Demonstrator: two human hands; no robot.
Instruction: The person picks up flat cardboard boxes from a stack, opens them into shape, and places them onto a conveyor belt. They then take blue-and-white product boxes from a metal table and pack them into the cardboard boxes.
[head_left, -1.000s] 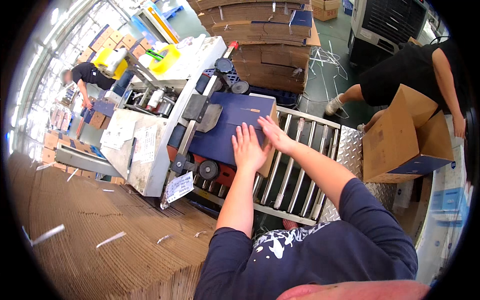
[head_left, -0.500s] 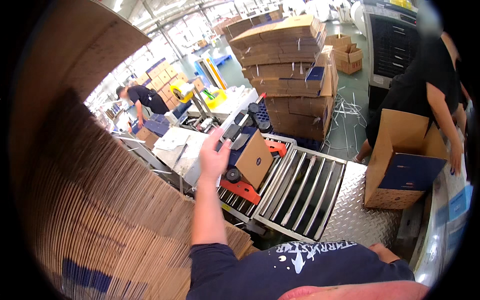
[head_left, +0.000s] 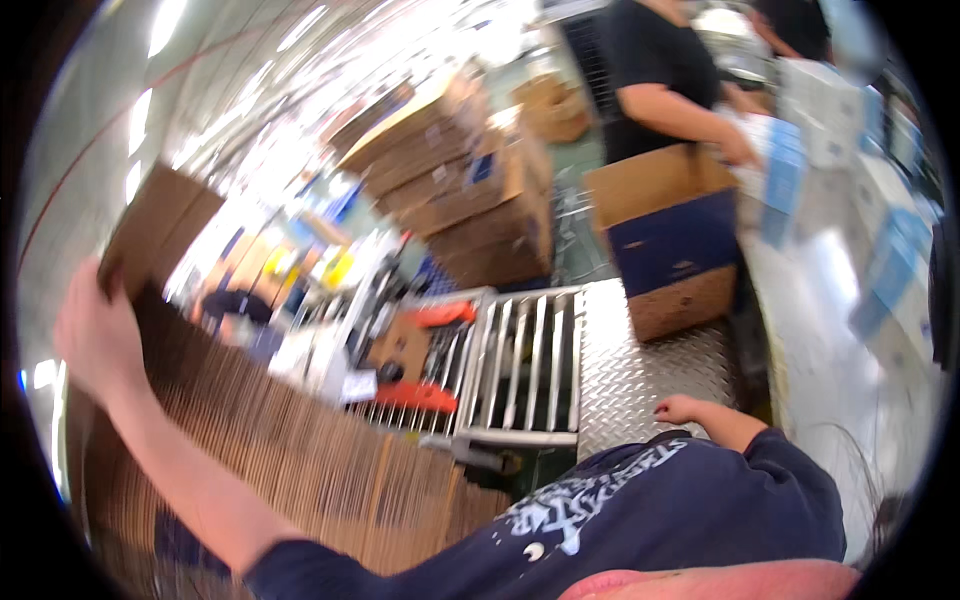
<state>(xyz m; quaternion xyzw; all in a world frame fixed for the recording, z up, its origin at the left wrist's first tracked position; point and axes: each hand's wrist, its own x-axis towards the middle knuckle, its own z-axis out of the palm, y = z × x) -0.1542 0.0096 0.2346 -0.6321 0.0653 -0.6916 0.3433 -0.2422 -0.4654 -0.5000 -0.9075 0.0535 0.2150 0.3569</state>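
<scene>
At the far left, my left hand point(head_left: 103, 335) is raised, its fingers closed over the edge of a flattened cardboard box point(head_left: 165, 225) that stands above the others. Below it runs a long row of flattened cardboard boxes point(head_left: 290, 440) packed on edge, with my left forearm across it. Close to my body, over the metal plate, my right hand point(head_left: 682, 408) is curled with nothing visible in it. Motion blurs the picture, so the left fingertips are not sharp.
A roller conveyor point(head_left: 525, 360) adjoins a tread-plate platform point(head_left: 615, 350). A brown carton point(head_left: 402, 345) sits between orange guides. An open carton point(head_left: 670, 235) stands by a co-worker point(head_left: 660, 85) handling a blue-and-white package point(head_left: 780, 165). Tied cardboard stacks point(head_left: 490, 200) rise behind.
My left hand has moved left from above the carton at the sealing machine to the flattened cardboard. The view has swung right. The co-worker now has a hand on a blue-and-white package.
</scene>
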